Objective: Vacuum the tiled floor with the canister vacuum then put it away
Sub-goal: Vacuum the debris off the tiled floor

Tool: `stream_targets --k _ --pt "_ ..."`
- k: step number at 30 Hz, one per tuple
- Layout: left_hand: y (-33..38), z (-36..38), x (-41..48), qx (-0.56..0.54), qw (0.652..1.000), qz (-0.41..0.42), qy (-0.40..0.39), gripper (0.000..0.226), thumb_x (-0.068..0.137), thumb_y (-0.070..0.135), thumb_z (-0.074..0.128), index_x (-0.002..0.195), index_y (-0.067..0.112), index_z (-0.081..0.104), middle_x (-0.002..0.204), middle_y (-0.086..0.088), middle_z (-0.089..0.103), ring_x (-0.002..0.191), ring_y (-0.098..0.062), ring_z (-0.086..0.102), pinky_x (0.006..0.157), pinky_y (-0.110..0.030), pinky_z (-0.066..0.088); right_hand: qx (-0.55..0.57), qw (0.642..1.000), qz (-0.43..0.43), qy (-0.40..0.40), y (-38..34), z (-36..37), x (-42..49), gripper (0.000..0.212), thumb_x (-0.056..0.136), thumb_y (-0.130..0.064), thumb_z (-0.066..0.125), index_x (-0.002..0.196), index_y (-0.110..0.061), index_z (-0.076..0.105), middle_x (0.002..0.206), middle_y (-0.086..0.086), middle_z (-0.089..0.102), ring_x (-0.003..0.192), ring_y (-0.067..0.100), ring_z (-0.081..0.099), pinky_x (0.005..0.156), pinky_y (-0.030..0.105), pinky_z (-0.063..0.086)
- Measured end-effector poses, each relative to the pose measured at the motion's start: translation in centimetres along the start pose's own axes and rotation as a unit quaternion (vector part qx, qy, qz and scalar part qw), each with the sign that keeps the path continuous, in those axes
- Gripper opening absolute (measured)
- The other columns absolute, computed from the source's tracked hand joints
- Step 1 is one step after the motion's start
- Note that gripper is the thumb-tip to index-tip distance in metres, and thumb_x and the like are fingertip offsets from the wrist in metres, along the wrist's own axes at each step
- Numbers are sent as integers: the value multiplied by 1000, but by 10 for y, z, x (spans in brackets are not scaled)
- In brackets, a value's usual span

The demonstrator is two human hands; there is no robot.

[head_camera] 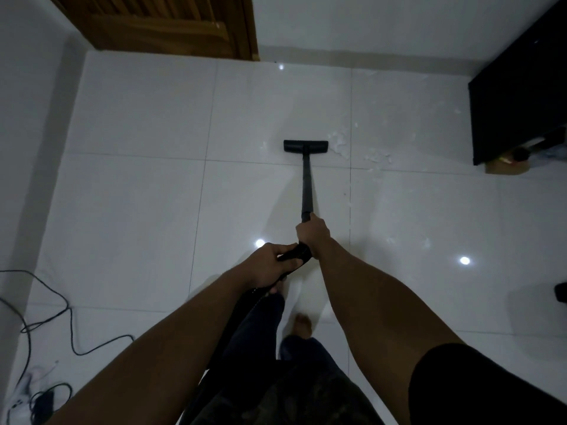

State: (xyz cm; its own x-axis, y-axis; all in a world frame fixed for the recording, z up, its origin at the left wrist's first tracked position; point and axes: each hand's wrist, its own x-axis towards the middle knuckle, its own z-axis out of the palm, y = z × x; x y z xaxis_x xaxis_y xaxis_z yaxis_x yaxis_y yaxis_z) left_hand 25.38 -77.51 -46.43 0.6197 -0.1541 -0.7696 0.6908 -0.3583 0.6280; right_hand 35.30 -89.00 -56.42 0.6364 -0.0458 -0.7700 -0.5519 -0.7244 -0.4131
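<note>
Tiled floor [138,210]; wand [306,185] ahead in right hand [312,233], hose [296,254] in left hand [268,266]

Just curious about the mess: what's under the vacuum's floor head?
The floor head rests on the white tiled floor; anything beneath it is covered. White scraps lie just right of it.

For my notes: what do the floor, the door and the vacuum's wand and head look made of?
Floor: glazed ceramic or porcelain tile, glossy; it mirrors bright light spots and shows thin grout lines. Door: brown wood, slatted, grain faintly visible, probably varnished. Wand and head: matte black, probably plastic; the wand might be painted metal.
</note>
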Motion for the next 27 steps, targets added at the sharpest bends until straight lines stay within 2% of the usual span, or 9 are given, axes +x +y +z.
stream_targets --k 3,7,12,15,21,24,27 --pt "15 -29 23 2 1000 3 1 53 99 35 60 149 29 45 72 -9 63 49 -21 58 44 -24 47 -8 1000 -9 1 -33 -9 21 54 93 -16 50 146 -11 43 130 12 59 113 31 60 87 36 51" --pt "32 -61 44 -11 1000 3 5 50 99 35 60 146 34 46 75 -14 62 49 -23 57 44 -25 48 -8 1000 -17 8 -68 -15 42 57 93 -15 49 149 -12 39 134 12 56 115 32 58 90 38 52" --pt "32 -72 43 -8 1000 2 7 47 99 30 61 144 27 50 70 -10 61 47 -18 55 42 -22 46 45 999 -13 21 -73 -4 41 64 94 -11 48 156 -18 29 140 10 54 119 30 57 81 31 47" --pt "25 -63 33 1 1000 7 11 43 99 27 61 142 25 53 66 -5 60 44 -15 52 40 -20 43 77 997 -8 28 -61 1 29 67 96 -12 47 158 -22 25 140 9 53 117 28 57 75 28 42" --pt "7 -18 6 13 1000 19 -5 34 100 29 60 132 20 59 70 -16 60 47 -21 54 43 -21 44 107 993 -20 54 -13 -3 -10 64 97 -14 49 157 -21 28 140 11 55 120 30 57 86 29 46" --pt "-10 23 -20 6 999 31 -9 37 99 30 60 135 23 58 72 -16 60 48 -25 52 44 -25 46 120 991 -26 53 25 -8 -45 63 98 -16 47 158 -22 27 140 9 55 117 28 57 80 28 44" --pt "-33 69 -48 14 999 50 -2 45 98 33 62 143 27 53 75 -13 61 47 -20 53 47 -28 48 133 989 -32 53 71 -10 -84 64 99 -16 46 159 -25 24 141 8 53 113 26 57 77 27 45"
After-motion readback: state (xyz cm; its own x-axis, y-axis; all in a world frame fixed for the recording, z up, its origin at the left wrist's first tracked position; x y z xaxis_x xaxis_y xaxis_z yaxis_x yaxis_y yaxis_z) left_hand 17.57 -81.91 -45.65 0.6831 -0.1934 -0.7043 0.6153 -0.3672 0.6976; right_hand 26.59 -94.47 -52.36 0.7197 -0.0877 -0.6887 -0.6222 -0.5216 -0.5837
